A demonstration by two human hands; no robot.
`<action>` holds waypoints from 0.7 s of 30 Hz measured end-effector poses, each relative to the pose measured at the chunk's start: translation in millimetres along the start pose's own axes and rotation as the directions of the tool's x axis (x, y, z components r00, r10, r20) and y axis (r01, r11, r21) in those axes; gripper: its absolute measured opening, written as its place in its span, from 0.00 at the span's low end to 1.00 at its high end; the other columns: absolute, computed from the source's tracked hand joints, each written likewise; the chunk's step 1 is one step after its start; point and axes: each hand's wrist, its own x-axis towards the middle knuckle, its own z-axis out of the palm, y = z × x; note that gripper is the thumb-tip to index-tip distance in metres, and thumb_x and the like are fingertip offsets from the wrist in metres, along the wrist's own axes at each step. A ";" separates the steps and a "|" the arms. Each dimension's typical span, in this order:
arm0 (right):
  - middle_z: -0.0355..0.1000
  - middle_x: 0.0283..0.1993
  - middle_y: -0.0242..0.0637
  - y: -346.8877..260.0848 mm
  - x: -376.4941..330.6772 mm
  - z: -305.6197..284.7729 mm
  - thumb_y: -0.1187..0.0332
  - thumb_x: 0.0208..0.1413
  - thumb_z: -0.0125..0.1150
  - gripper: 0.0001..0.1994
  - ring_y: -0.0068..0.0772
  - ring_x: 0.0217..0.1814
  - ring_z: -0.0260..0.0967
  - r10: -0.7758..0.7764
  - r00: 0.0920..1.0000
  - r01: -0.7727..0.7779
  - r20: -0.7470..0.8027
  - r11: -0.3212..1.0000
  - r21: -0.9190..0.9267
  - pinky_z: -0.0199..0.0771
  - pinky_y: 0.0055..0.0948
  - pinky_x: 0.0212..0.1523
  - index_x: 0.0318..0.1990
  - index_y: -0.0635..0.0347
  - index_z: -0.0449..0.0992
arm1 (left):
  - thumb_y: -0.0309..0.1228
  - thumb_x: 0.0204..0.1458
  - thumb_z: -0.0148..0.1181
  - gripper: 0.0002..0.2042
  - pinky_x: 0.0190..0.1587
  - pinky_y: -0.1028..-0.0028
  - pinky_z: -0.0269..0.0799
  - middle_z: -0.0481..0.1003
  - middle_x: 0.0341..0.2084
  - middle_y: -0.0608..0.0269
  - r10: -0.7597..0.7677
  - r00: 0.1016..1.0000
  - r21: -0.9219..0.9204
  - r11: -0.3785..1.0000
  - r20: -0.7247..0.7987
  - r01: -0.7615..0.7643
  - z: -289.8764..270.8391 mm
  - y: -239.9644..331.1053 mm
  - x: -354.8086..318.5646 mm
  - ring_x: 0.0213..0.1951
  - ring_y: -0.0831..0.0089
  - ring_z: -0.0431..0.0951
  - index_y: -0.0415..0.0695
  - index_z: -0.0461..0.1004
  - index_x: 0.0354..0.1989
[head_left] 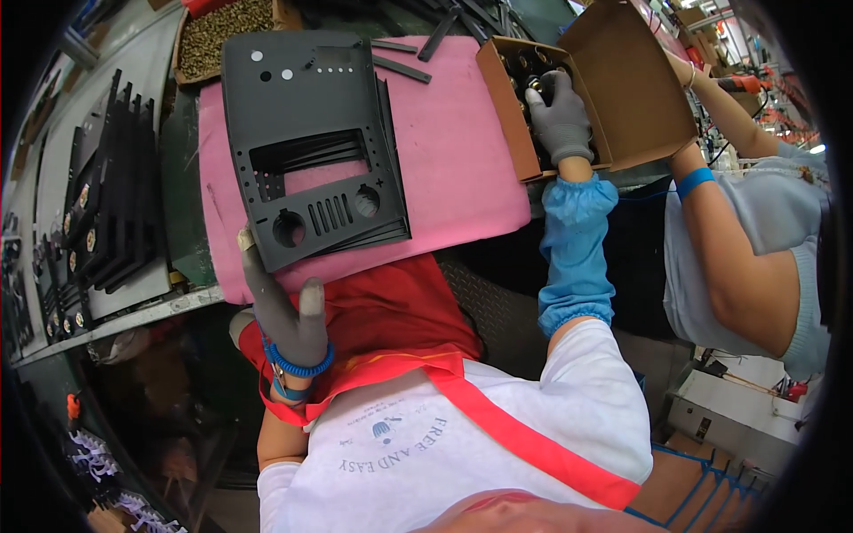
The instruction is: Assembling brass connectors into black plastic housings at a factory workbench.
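A stack of dark grey metal panels [298, 102], with a rectangular window, slots and round holes, lies on a pink foam mat [462, 151]. My left hand [291, 315], in a grey glove, is by the near left corner of the top panel. Its fingers are stretched out, with the thumb apart, and it holds nothing. At the right, my right hand [562, 114], also gloved, reaches into an open cardboard box [635, 98] of small dark parts with shiny metal bits. Its fingers are bent together around a small part, mostly hidden by the glove.
A box of small brass-coloured pieces [227, 40] stands at the far left. Dark panels with brass fittings [111, 195] stand in a row on the left bench. Black strips [440, 34] lie beyond the mat. Another person's arm [737, 240] is close on the right.
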 end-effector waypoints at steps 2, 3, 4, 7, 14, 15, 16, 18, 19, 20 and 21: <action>0.73 0.52 0.41 -7.6 -0.9 -0.7 0.53 0.52 0.63 0.24 0.49 0.56 0.69 0.048 0.999 -0.051 -0.019 0.981 -0.188 0.69 0.47 0.53 0.56 0.47 0.69 | 0.35 0.55 0.54 0.38 0.68 0.62 0.48 0.51 0.67 0.39 -0.011 1.000 0.005 1.000 -0.002 0.011 -0.1 0.1 1.4 0.68 0.52 0.54 0.28 0.43 0.68; 0.73 0.52 0.40 -4.9 -0.5 0.7 0.53 0.53 0.62 0.24 0.48 0.57 0.68 0.005 1.000 -0.012 -0.026 0.966 -0.259 0.68 0.48 0.54 0.57 0.47 0.68 | 0.34 0.54 0.53 0.38 0.68 0.62 0.48 0.51 0.67 0.39 0.005 1.000 -0.029 1.000 -0.003 -0.005 0.5 0.5 2.4 0.68 0.52 0.54 0.28 0.43 0.68; 0.74 0.52 0.39 -1.8 1.1 2.5 0.53 0.54 0.61 0.24 0.47 0.58 0.68 -0.037 0.999 0.026 -0.029 0.944 -0.328 0.67 0.50 0.54 0.57 0.47 0.68 | 0.33 0.54 0.53 0.38 0.68 0.62 0.48 0.51 0.67 0.38 0.021 1.000 -0.063 0.998 -0.006 -0.021 1.3 0.8 3.6 0.68 0.52 0.53 0.28 0.43 0.69; 0.74 0.51 0.38 -0.3 5.0 9.2 0.54 0.56 0.58 0.23 0.47 0.56 0.68 -0.099 0.995 0.082 -0.028 0.928 -0.363 0.65 0.52 0.54 0.57 0.50 0.67 | 0.32 0.55 0.52 0.37 0.68 0.61 0.47 0.51 0.67 0.38 0.008 1.000 -0.048 0.999 -0.002 -0.008 2.3 1.7 3.4 0.69 0.51 0.53 0.28 0.43 0.69; 0.74 0.49 0.43 -29.4 -24.8 2.8 0.57 0.56 0.59 0.22 0.50 0.52 0.70 -0.242 0.966 0.212 -0.095 0.944 -0.252 0.67 0.51 0.52 0.56 0.52 0.67 | 0.29 0.54 0.50 0.36 0.68 0.62 0.46 0.50 0.67 0.38 -0.019 1.000 -0.070 0.997 -0.018 0.018 4.1 5.9 9.1 0.69 0.51 0.52 0.28 0.43 0.69; 0.73 0.50 0.44 -29.9 -25.4 1.3 0.59 0.56 0.59 0.21 0.50 0.52 0.70 -0.229 0.968 0.220 -0.100 0.971 -0.098 0.68 0.49 0.52 0.56 0.53 0.67 | 0.29 0.54 0.49 0.35 0.68 0.62 0.46 0.50 0.67 0.38 -0.010 1.000 -0.085 0.996 -0.009 0.009 1.6 9.6 12.2 0.69 0.51 0.52 0.28 0.43 0.68; 0.73 0.50 0.45 -29.4 -26.4 -0.7 0.61 0.56 0.60 0.21 0.51 0.52 0.70 -0.215 0.971 0.222 -0.101 0.973 0.058 0.69 0.46 0.52 0.56 0.53 0.66 | 0.28 0.54 0.49 0.35 0.68 0.62 0.46 0.50 0.67 0.38 -0.001 1.000 -0.100 0.995 0.001 0.001 0.2 10.8 13.7 0.69 0.51 0.51 0.28 0.43 0.68; 0.72 0.52 0.46 -28.1 -33.0 -4.5 0.68 0.57 0.58 0.20 0.46 0.52 0.72 -0.342 0.892 0.405 -0.295 0.895 0.186 0.72 0.40 0.52 0.58 0.56 0.66 | 0.29 0.54 0.49 0.35 0.68 0.60 0.47 0.50 0.67 0.37 0.054 0.997 -0.077 0.995 -0.049 -0.057 -4.7 6.0 12.6 0.69 0.49 0.51 0.28 0.44 0.68; 0.72 0.52 0.45 -40.5 -43.7 -10.8 0.68 0.58 0.57 0.22 0.42 0.52 0.72 -0.309 0.913 0.402 -0.265 0.789 0.465 0.72 0.38 0.52 0.59 0.59 0.65 | 0.30 0.54 0.49 0.34 0.68 0.59 0.47 0.51 0.67 0.37 0.124 0.986 0.035 0.992 -0.108 -0.121 -8.4 4.9 13.8 0.68 0.48 0.52 0.29 0.45 0.68; 0.71 0.52 0.44 -59.3 -59.7 -22.6 0.69 0.58 0.56 0.23 0.38 0.51 0.72 -0.284 0.934 0.351 -0.217 0.616 0.705 0.72 0.36 0.52 0.61 0.62 0.63 | 0.31 0.54 0.49 0.34 0.68 0.58 0.47 0.52 0.66 0.37 0.197 0.968 0.151 0.973 -0.154 -0.173 -11.6 7.2 15.2 0.68 0.47 0.53 0.30 0.47 0.68; 0.68 0.56 0.46 -79.3 -77.8 -33.6 0.68 0.57 0.57 0.26 0.40 0.52 0.71 -0.376 0.923 0.251 -0.086 0.416 0.874 0.72 0.37 0.53 0.63 0.63 0.61 | 0.34 0.55 0.53 0.32 0.65 0.57 0.55 0.55 0.64 0.39 0.289 0.930 0.187 0.950 -0.227 -0.250 -14.4 8.2 18.2 0.64 0.48 0.60 0.33 0.52 0.66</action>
